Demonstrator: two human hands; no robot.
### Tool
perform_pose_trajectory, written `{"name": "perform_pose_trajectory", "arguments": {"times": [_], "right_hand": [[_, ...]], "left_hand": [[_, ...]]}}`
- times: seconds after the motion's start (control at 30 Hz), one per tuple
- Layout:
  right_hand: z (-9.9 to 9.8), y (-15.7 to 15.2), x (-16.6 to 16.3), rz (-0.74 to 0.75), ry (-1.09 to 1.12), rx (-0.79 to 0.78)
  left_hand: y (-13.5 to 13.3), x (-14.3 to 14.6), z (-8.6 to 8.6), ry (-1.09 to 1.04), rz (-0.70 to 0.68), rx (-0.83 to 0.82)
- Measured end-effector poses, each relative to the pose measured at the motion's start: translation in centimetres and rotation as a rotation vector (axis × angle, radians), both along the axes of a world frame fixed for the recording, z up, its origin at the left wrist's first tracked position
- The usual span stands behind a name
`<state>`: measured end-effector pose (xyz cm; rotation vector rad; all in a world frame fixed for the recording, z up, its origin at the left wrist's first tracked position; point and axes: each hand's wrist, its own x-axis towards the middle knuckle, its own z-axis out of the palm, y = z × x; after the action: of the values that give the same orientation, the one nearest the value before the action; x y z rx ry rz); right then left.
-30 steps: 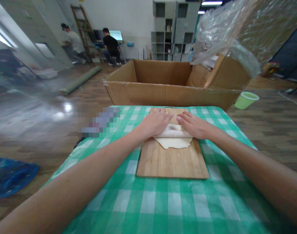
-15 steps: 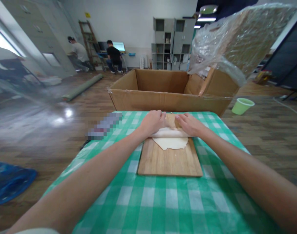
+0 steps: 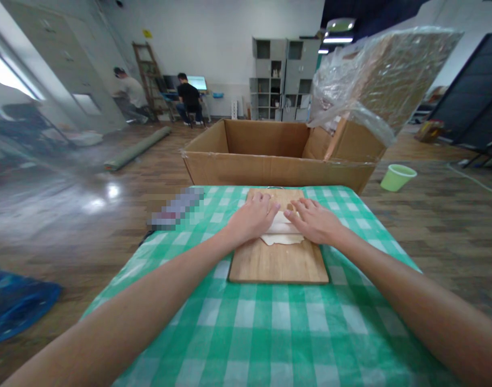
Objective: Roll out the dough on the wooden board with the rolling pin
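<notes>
Left hand (image 3: 251, 217), right hand (image 3: 316, 220): fingers flat, gripping nothing, pressing pale rolled dough sheet (image 3: 282, 235) on rectangular wooden board (image 3: 278, 263). Mid-roll; next needs even pressure.

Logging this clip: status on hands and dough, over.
Left hand and right hand flat on rolled dough. It lies on cutting board. Cardboard box beyond, apart.

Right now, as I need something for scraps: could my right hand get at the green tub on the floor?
Probably not from here. The right hand rests on the dough, while the green tub sits on the floor past the far right corner of the table; nothing blocks it.
</notes>
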<state>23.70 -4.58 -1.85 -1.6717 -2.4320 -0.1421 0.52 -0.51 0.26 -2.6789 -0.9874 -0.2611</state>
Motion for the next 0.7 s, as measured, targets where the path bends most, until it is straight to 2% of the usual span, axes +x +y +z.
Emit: {"name": "perform_pose_trajectory", "arguments": {"times": [0.07, 0.17, 0.3, 0.4, 0.5, 0.6, 0.7], "right_hand": [[0.2, -0.7, -0.3, -0.048, 0.010, -0.044], [0.7, -1.0, -0.5, 0.001, -0.041, -0.072], [0.8, 0.3, -0.2, 0.092, -0.164, -0.091], [0.6, 2.3, 0.3, 0.108, -0.203, -0.060], [0.7, 4.4, 0.5, 0.072, -0.170, -0.002], [1.2, 5.7, 0.4, -0.009, -0.062, 0.080], [1.7, 5.8, 0.2, -0.100, 0.082, 0.179]], "left_hand": [[-1.0, -0.3, 0.0, -0.100, -0.010, -0.065], [-1.6, -0.7, -0.3, -0.224, -0.063, -0.151], [-0.5, -0.6, -0.3, -0.182, -0.105, -0.168], [1.1, 0.0, 0.1, -0.105, -0.073, -0.128], [2.8, 0.8, 0.4, -0.079, 0.016, -0.094], [4.4, 1.3, 0.4, -0.065, 0.112, -0.083], [5.4, 1.4, 0.3, -0.011, 0.127, -0.038]]}}
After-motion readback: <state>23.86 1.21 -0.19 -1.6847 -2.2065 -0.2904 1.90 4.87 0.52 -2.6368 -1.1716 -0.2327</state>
